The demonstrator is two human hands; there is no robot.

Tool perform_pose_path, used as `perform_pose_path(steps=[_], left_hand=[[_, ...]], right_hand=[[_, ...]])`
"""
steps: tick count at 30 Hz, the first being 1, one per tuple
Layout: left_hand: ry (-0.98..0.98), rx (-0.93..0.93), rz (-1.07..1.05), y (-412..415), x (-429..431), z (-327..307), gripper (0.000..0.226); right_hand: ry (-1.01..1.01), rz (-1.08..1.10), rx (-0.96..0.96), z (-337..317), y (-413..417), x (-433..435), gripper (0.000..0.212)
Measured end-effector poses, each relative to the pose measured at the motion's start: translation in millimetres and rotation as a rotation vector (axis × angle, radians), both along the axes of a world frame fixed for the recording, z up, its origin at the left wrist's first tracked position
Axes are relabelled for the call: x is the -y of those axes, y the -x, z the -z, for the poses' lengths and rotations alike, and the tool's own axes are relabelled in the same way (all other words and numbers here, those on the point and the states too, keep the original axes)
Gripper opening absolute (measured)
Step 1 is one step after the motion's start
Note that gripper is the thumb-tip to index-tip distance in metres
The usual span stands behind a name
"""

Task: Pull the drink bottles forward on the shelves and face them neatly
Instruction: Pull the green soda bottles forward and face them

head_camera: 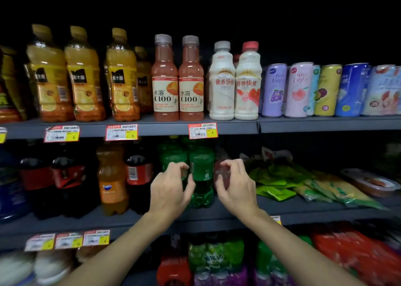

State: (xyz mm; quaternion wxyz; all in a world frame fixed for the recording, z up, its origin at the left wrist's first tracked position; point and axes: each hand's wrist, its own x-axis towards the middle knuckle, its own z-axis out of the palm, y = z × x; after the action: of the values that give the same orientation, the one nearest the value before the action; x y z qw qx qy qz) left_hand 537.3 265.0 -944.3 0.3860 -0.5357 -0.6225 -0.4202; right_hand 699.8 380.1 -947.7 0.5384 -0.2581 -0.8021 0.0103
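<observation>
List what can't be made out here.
Head view:
- dark bottle: label blurred, partly covered by the right hand.
- left green bottle: lower half hidden by the left hand; whether either hand grips is unclear.
- lower price tags: motion-blurred, unreadable.
- bottom-shelf bottles: cut off by the frame's lower edge.

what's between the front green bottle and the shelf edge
Nothing visible: bare shelf lies ahead of the front green bottle. The left hand grips the left green bottle, the right hand a dark red bottle.
</observation>
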Motion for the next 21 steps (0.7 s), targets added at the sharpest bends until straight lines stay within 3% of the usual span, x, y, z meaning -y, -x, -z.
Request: perform_pose_path(steps=[3,8,11,15,21], left_hand=[[0.089,0.136,-0.040,16,6,23,0.035],[0.241,0.494,-0.030,13,2,48,0.071],[0.323,0.693,-0.068,7,-8,62,0.087],[0.394,0.912,-0.124,5,-19,74,0.092],[0.371,0.883,-0.146,7,-24,83,0.083]], right_hand=[[0.164,0.061,0.064,24,18,0,0.045],[0.529,0.137,0.196,49,50,-5,0.095],[0.613,0.121,0.241,58,64,-10,0.098],[0.689,0.066,0.241,69,70,-8,0.102],[0.684,0.091,0.140,75,68,-2,0.098]])
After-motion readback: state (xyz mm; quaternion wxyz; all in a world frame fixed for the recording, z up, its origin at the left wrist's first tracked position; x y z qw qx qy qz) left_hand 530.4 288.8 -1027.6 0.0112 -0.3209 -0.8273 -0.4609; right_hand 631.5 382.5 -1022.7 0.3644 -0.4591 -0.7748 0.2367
